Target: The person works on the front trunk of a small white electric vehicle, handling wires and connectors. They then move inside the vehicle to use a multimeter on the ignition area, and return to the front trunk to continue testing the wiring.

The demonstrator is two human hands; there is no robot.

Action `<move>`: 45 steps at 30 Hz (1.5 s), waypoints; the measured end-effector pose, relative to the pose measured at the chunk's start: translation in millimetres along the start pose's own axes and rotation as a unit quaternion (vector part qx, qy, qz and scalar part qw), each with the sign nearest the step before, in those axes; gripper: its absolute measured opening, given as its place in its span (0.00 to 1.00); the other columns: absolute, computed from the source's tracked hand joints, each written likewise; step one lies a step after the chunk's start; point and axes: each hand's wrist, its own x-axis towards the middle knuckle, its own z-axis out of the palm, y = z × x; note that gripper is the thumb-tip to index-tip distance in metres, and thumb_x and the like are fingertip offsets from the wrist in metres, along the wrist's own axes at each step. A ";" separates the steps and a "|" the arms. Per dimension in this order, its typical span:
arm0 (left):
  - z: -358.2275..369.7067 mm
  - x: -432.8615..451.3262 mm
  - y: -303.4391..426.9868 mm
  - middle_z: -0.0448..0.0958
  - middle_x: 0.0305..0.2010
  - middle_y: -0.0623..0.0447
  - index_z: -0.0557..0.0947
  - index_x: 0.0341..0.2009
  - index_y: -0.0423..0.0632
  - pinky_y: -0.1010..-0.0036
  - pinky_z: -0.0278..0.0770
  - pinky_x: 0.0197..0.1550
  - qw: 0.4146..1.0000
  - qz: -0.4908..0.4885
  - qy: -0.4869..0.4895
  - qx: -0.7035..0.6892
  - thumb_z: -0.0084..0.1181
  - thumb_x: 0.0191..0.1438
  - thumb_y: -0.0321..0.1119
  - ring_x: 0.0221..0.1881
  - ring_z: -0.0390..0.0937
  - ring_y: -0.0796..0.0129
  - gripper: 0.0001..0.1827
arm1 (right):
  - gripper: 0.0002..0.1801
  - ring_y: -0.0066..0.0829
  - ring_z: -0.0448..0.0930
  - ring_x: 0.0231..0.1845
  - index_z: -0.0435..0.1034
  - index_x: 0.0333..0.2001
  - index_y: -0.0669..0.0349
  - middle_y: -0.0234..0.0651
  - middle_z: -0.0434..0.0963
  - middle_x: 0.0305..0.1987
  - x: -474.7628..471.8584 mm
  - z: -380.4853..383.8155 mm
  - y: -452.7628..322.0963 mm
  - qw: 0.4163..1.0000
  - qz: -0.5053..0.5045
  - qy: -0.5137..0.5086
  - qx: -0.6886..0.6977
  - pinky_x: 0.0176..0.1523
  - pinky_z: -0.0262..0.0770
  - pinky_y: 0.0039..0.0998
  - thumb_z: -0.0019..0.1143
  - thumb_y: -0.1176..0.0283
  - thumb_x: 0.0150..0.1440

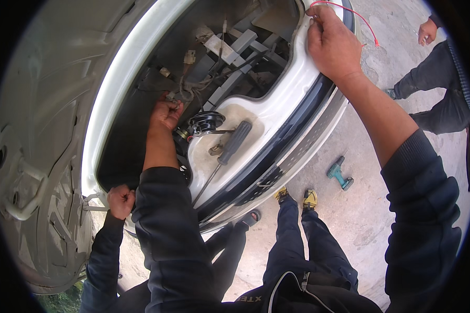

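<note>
Under a vehicle's raised hood, my left hand (167, 111) reaches into the front compartment, its fingers around a wiring connector (174, 99) at the end of a loom. My right hand (332, 41) rests at the white body edge (299, 74), its fingertips pinching a thin red wire (358, 16) that loops outward and ends in a small terminal. A black-handled screwdriver (235, 144) lies on the white front panel, beside a black disc-shaped horn (206, 121). Loose connectors, one of them pale (189, 57), hang on wires above my left hand.
The raised hood (43, 117) fills the left side. A teal cordless drill (340, 173) lies on the concrete floor. At lower left, a co-worker's hand (121, 201) is near the hood hinge. Another person's legs (434, 86) and hand are at upper right.
</note>
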 end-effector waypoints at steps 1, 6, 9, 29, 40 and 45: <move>0.0 -0.2 0.4 0.73 0.51 0.43 0.71 0.66 0.55 0.57 0.85 0.48 1.000 0.003 -0.004 0.007 0.49 0.47 0.08 0.48 0.76 0.53 0.41 | 0.13 0.46 0.84 0.48 0.71 0.53 0.43 0.32 0.86 0.46 0.1 0.2 0.3 1.000 -0.001 -0.001 0.002 0.51 0.78 0.45 0.48 0.65 0.66; -1.2 3.3 1.2 0.68 0.56 0.44 0.67 0.70 0.61 0.56 0.79 0.55 1.000 -0.018 -0.008 -0.003 0.46 0.45 0.07 0.52 0.71 0.52 0.48 | 0.13 0.46 0.84 0.48 0.71 0.53 0.43 0.32 0.86 0.46 0.4 0.7 1.9 1.000 0.004 -0.010 -0.005 0.51 0.78 0.45 0.48 0.65 0.66; -3.1 6.7 0.4 0.68 0.56 0.44 0.67 0.70 0.61 0.56 0.78 0.55 1.000 -0.019 -0.008 -0.008 0.46 0.45 0.07 0.52 0.71 0.52 0.49 | 0.13 0.46 0.84 0.48 0.71 0.53 0.43 0.32 0.86 0.46 0.9 -0.2 0.1 1.000 0.001 -0.007 0.000 0.51 0.78 0.44 0.48 0.65 0.66; -2.8 2.1 1.3 0.75 0.31 0.49 0.75 0.48 0.49 0.61 0.87 0.38 1.000 -0.014 -0.018 -0.006 0.60 0.52 0.23 0.30 0.79 0.61 0.18 | 0.11 0.58 0.81 0.40 0.71 0.47 0.55 0.52 0.81 0.36 1.4 -11.4 -11.0 0.999 -0.027 0.000 0.024 0.45 0.76 0.54 0.49 0.75 0.60; -9.1 22.4 -3.7 0.76 0.28 0.46 0.73 0.38 0.46 0.62 0.89 0.35 0.997 -0.063 0.039 0.003 0.67 0.60 0.39 0.28 0.80 0.61 0.16 | 0.11 0.59 0.81 0.41 0.70 0.47 0.56 0.53 0.80 0.37 2.5 -13.3 -12.8 0.999 -0.018 -0.017 0.021 0.46 0.75 0.55 0.49 0.75 0.60; -6.1 20.4 -2.6 0.76 0.29 0.45 0.72 0.42 0.45 0.61 0.89 0.36 0.996 -0.075 0.052 0.017 0.64 0.61 0.39 0.27 0.80 0.59 0.16 | 0.10 0.59 0.81 0.41 0.71 0.46 0.56 0.53 0.80 0.37 1.3 -13.0 -12.9 0.999 -0.032 0.000 0.028 0.46 0.75 0.55 0.48 0.75 0.60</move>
